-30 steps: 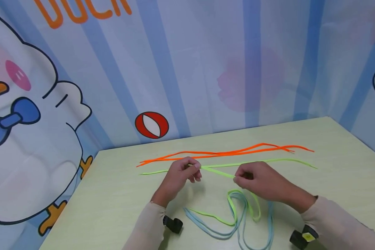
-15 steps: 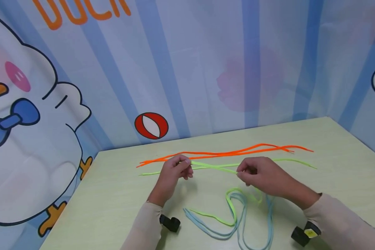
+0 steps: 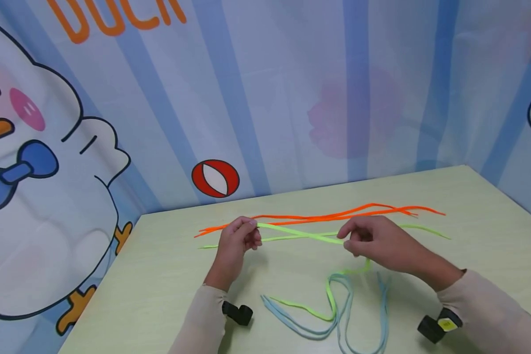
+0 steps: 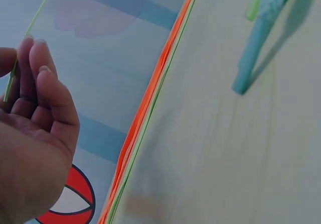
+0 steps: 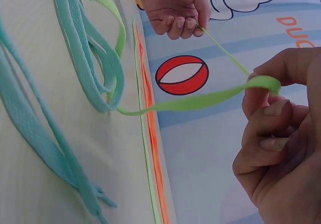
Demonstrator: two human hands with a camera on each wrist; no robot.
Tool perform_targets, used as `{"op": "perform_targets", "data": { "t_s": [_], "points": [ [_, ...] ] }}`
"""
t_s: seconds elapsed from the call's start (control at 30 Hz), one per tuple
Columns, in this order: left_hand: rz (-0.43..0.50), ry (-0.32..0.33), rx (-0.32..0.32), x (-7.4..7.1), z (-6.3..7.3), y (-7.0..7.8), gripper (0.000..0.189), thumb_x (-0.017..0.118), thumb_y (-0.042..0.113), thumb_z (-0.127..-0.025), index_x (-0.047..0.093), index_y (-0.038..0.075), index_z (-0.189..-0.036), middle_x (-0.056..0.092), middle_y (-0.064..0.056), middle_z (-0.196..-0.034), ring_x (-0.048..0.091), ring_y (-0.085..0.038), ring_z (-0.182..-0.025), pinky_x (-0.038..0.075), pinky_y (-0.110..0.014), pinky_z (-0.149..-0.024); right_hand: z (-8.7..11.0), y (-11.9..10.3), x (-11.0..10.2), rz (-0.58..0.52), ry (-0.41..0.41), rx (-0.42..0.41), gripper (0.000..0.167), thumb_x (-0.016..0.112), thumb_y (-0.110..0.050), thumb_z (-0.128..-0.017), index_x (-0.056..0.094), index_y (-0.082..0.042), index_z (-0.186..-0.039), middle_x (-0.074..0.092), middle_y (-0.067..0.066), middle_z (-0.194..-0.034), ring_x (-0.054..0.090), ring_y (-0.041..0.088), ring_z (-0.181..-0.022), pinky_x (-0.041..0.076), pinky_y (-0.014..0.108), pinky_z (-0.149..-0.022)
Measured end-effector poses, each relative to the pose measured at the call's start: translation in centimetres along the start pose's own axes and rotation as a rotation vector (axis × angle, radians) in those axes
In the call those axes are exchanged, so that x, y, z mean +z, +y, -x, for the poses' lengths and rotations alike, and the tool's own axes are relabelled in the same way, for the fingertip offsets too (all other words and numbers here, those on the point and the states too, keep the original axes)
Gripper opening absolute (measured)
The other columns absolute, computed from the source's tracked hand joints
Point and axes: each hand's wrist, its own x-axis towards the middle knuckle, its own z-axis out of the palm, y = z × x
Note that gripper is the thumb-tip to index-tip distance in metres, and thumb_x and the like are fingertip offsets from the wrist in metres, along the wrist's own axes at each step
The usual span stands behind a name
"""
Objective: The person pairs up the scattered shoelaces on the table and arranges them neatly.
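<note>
A yellow-green shoelace (image 3: 301,233) is stretched between the two hands above the table. My left hand (image 3: 235,243) pinches it near one end; in the left wrist view a short tip sticks out past the thumb. My right hand (image 3: 382,243) pinches the same lace between thumb and index finger. From there, in the right wrist view, the lace (image 5: 195,102) loops over the finger and drops to the table. Its lower part lies beside light blue shoelaces (image 3: 347,307), which rest in loose curves at the front.
Orange shoelaces (image 3: 314,219) lie stretched across the back of the table (image 3: 128,295). Another yellow-green shoelace (image 3: 425,227) lies straight just in front of them. A patterned curtain (image 3: 283,98) stands behind the table.
My left hand has moved left and slightly up, and my right hand a little right and up. The span of lace between them has grown longer, lifting more off the table.
</note>
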Motion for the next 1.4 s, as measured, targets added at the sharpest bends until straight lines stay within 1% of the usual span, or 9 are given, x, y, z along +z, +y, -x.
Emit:
{"op": "perform_targets", "data": {
  "t_s": [0.2, 0.33, 0.43, 0.6, 0.8, 0.97, 1.03, 1.2, 1.4],
  "points": [
    [0.046, 0.044, -0.003, -0.6, -0.3, -0.3, 0.026, 0.054, 0.025, -0.103, 0.059, 0.000, -0.109, 0.061, -0.013, -0.088, 0.060, -0.022, -0.077, 0.052, -0.030, -0.075, 0.0, 0.0, -0.1, 0.017, 0.020, -0.011, 0.017, 0.061, -0.010, -0.093, 0.067, -0.007, -0.109, 0.058, 0.003, -0.077, 0.054, 0.016, -0.068, 0.044, 0.028, -0.058],
    [0.067, 0.075, -0.005, -1.1, -0.5, -0.4, 0.032, 0.054, 0.025, -0.103, 0.056, -0.004, -0.114, 0.061, -0.011, -0.087, 0.059, -0.021, -0.077, 0.052, -0.028, -0.073, 0.0, 0.1, -0.3, 0.039, 0.045, -0.013, 0.021, 0.056, -0.005, -0.092, 0.067, -0.007, -0.110, 0.060, 0.002, -0.078, 0.057, 0.018, -0.071, 0.045, 0.029, -0.061],
    [0.084, 0.094, -0.011, -1.4, -0.6, -0.3, 0.032, 0.055, 0.027, -0.102, 0.057, -0.003, -0.113, 0.061, -0.010, -0.086, 0.059, -0.021, -0.076, 0.052, -0.027, -0.073, 0.0, 0.2, -0.5, 0.040, 0.064, 0.011, 0.024, 0.053, -0.004, -0.092, 0.067, -0.007, -0.111, 0.063, 0.003, -0.080, 0.059, 0.020, -0.074, 0.046, 0.031, -0.062],
    [0.116, 0.123, -0.025, -1.7, -0.8, -0.3, 0.027, 0.057, 0.029, -0.101, 0.058, 0.002, -0.107, 0.061, -0.009, -0.086, 0.058, -0.020, -0.075, 0.052, -0.026, -0.073, -0.1, 0.3, -0.7, 0.001, 0.096, 0.051, 0.024, 0.051, -0.004, -0.094, 0.066, -0.005, -0.113, 0.067, 0.006, -0.084, 0.057, 0.022, -0.068, 0.046, 0.031, -0.057],
    [0.113, 0.147, -0.030, -1.9, -0.8, -0.3, 0.033, 0.057, 0.028, -0.101, 0.056, -0.003, -0.113, 0.060, -0.008, -0.085, 0.058, -0.020, -0.075, 0.051, -0.026, -0.072, -0.1, 0.5, -0.7, -0.021, 0.131, 0.052, 0.023, 0.048, -0.005, -0.096, 0.066, -0.006, -0.111, 0.068, 0.009, -0.084, 0.056, 0.023, -0.063, 0.047, 0.032, -0.056],
    [0.113, 0.150, -0.024, -2.0, -0.8, -0.3, 0.031, 0.056, 0.028, -0.101, 0.057, -0.002, -0.111, 0.060, -0.008, -0.085, 0.057, -0.020, -0.075, 0.051, -0.027, -0.072, -0.1, 0.6, -0.8, -0.056, 0.143, 0.057, 0.025, 0.046, -0.004, -0.097, 0.065, -0.004, -0.113, 0.068, 0.011, -0.085, 0.056, 0.027, -0.064, 0.047, 0.032, -0.057],
    [0.112, 0.149, -0.020, -2.1, -0.8, -0.3, 0.031, 0.056, 0.027, -0.101, 0.056, -0.002, -0.111, 0.060, -0.008, -0.085, 0.057, -0.020, -0.075, 0.051, -0.028, -0.073, 0.0, 0.6, -0.9, -0.072, 0.146, 0.059, 0.025, 0.045, -0.004, -0.097, 0.064, -0.003, -0.114, 0.068, 0.012, -0.086, 0.056, 0.028, -0.065, 0.047, 0.032, -0.057],
    [0.118, 0.164, -0.018, -2.4, -0.8, -0.2, 0.033, 0.054, 0.025, -0.102, 0.054, -0.005, -0.113, 0.060, -0.008, -0.084, 0.056, -0.019, -0.074, 0.051, -0.032, -0.077, 0.1, 0.5, -1.2, -0.084, 0.171, 0.055, 0.024, 0.046, -0.004, -0.098, 0.063, -0.003, -0.115, 0.068, 0.011, -0.085, 0.054, 0.024, -0.063, 0.047, 0.032, -0.056],
    [0.131, 0.191, -0.021, -2.4, -0.8, -0.1, 0.023, 0.053, 0.023, -0.102, 0.057, 0.000, -0.107, 0.059, -0.008, -0.083, 0.056, -0.019, -0.072, 0.051, -0.029, -0.073, 0.1, 0.4, -1.3, -0.088, 0.244, 0.020, 0.018, 0.051, -0.005, -0.097, 0.064, -0.004, -0.110, 0.067, 0.010, -0.080, 0.056, 0.026, -0.062, 0.048, 0.032, -0.055]
  ]
}}
